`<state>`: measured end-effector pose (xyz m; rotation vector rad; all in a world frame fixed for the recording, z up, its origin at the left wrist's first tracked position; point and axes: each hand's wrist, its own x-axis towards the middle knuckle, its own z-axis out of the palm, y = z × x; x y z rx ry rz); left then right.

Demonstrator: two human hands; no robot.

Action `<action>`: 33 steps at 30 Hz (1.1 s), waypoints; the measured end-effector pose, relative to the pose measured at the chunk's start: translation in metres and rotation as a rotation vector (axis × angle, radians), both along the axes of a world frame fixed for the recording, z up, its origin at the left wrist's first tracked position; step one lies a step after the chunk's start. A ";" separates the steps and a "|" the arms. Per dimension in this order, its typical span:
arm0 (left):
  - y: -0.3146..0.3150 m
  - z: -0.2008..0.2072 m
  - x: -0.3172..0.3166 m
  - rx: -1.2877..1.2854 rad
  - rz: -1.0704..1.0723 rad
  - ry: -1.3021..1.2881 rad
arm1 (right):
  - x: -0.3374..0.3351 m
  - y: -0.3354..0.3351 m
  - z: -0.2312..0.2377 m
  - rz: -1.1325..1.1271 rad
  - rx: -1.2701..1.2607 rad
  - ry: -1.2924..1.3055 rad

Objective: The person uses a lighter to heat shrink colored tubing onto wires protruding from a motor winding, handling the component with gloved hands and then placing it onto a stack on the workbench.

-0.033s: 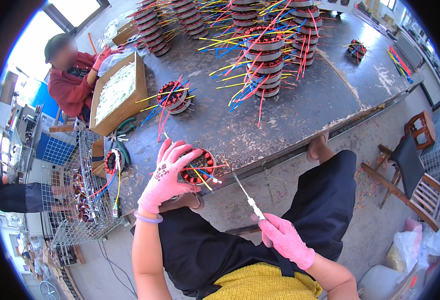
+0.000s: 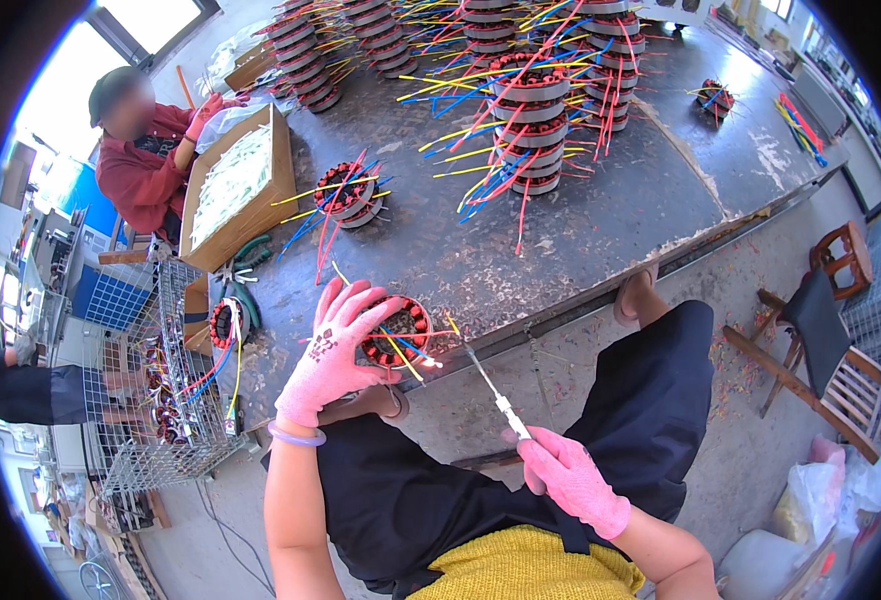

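A motor stator (image 2: 409, 318) with red windings and red, blue, yellow and white wires stands at the table's near edge. My left hand (image 2: 336, 345), in a pink glove, reaches over its left side, with the thumb near the lower rim and the fingers on top. My right hand (image 2: 569, 476), also gloved in pink, grips a slim tool (image 2: 502, 402) with a white handle and a long, thin grey shaft; I cannot tell its exact kind. The shaft's tip points up and left, close to a yellow wire end right of the stator.
Tall stacks of wired stators (image 2: 531, 110) stand on the dark table (image 2: 441, 245). A short stator stack (image 2: 349, 195), pliers (image 2: 249, 262), another stator (image 2: 229, 322) and a cardboard box (image 2: 279, 165) of white pieces lie left. A co-worker (image 2: 141, 150) sits beyond; a wooden chair (image 2: 826, 350) stands right.
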<state>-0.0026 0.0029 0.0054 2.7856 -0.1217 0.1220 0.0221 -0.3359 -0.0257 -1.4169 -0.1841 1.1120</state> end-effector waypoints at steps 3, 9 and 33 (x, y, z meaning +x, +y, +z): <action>-0.003 0.000 0.000 0.007 0.020 -0.049 | 0.001 0.001 0.002 0.011 0.002 -0.020; -0.003 0.000 -0.001 0.021 0.033 -0.053 | 0.002 0.004 0.003 0.003 -0.013 -0.003; -0.002 0.000 0.000 -0.016 0.035 -0.019 | 0.001 0.006 0.002 -0.046 0.055 0.141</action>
